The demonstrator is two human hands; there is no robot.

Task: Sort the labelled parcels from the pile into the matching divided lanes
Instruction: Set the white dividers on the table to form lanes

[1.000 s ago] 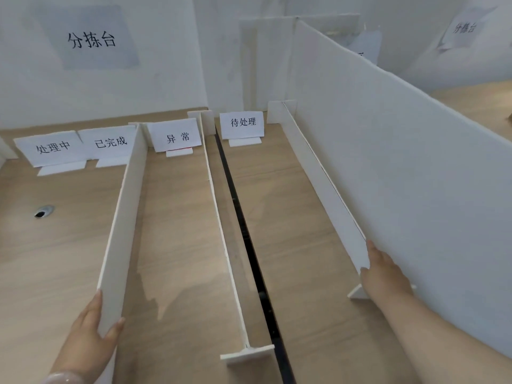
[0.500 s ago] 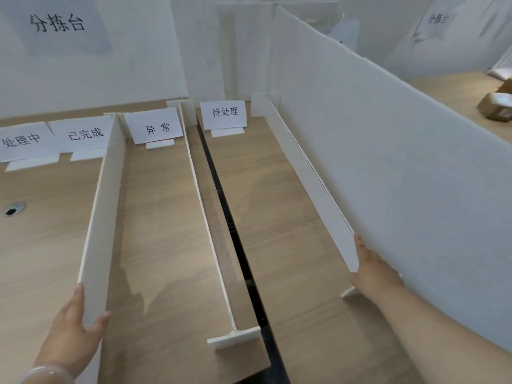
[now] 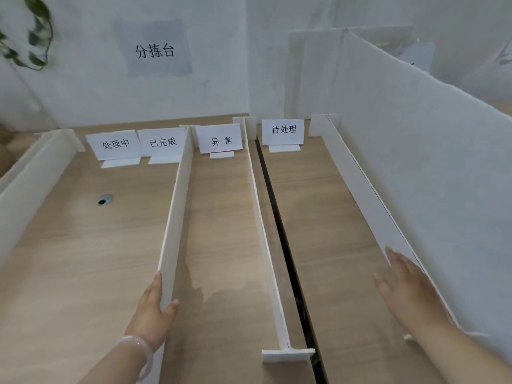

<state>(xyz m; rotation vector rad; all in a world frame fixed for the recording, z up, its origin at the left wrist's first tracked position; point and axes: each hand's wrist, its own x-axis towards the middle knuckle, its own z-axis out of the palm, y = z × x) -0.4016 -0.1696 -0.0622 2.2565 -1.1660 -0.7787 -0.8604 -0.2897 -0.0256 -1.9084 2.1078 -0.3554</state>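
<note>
left hand (image 3: 153, 314): pinches near end of left divider (image 3: 177, 217)
right hand (image 3: 407, 286): flat, fingers straight, beside right divider (image 3: 360, 187)
signs (image 3: 221, 141): four, far end

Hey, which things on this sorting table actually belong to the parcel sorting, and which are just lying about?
For the job:
left divider, gripped by the left hand
middle divider
lane labels
right hand, flat beside the right divider
No parcels visible.

Just about:
plant leaves
table hole
bracelet

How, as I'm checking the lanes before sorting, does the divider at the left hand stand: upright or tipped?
Upright: the divider stands on edge, its near end pinched by the left hand.
</note>
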